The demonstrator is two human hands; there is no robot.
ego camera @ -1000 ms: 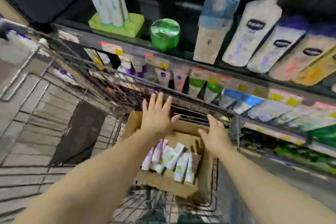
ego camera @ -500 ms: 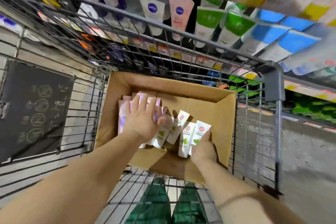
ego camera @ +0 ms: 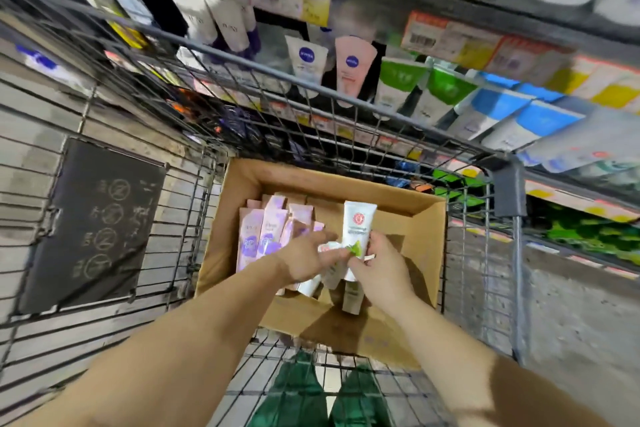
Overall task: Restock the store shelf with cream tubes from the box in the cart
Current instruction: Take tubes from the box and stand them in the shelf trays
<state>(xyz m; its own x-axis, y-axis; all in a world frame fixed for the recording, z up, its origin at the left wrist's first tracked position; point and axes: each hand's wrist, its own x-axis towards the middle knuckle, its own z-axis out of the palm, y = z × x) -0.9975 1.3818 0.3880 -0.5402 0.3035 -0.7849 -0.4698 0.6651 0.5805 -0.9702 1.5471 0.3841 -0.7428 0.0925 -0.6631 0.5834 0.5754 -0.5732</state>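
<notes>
Nearest the camera, two green shoe tips (ego camera: 325, 392) are seen through the wire floor of the cart (ego camera: 516, 253), a basket of thin grey metal rods. Two bare forearms are stretched forward over it into the cardboard box (ego camera: 424, 250), plain brown, matte, with its flaps folded open.

The right hand (ego camera: 382, 270) is closed around a white cream tube (ego camera: 358, 230), flat-ended and smooth, held upright by its lower part, with a round red mark and a green leaf print on its face. The left hand (ego camera: 304, 262) is reached across, its fingertips pinched on another white tube (ego camera: 330, 260) just beside the first; how firmly it is gripped cannot be told. More white tubes (ego camera: 351, 298) are glimpsed lying beneath both hands.

In the left half of the box, glossy pink-and-lilac tubes (ego camera: 268, 236) are packed upright, side by side.

On the cart's left wall a dark rectangular panel (ego camera: 93, 225) with pale round symbols is fixed.

Beyond the far rim, the store shelf (ego camera: 519, 38) is lined with standing tubes: white and pink ones with a blue round logo (ego camera: 306, 57), green-topped ones (ego camera: 401, 83), blue-topped ones (ego camera: 495, 111). Red-and-yellow price labels (ego camera: 311, 3) are strung along the shelf edges, blurred.
</notes>
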